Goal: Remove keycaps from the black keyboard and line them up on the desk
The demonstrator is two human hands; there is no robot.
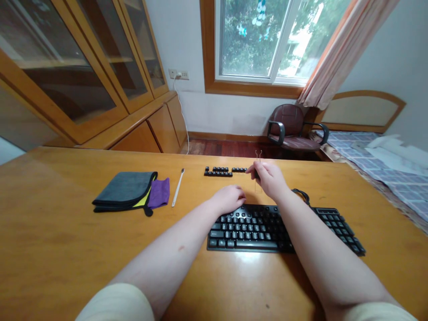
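A black keyboard lies on the desk in front of me, with bare rows of switches along its far edge. My left hand rests at its far left edge, fingers curled against it. Beyond the keyboard my right hand is closed round the dark handle of a wire keycap puller, its thin wire loops pointing away from me. That hand is just beside the right end of several loose black keycaps, lined up in rows. My right forearm hides part of the keyboard.
Left of the keyboard lie a white brush, a purple cloth and a folded grey cloth. The keyboard's coiled cable sits behind it. Past the desk stand a chair, a bed and a glass-fronted cabinet.
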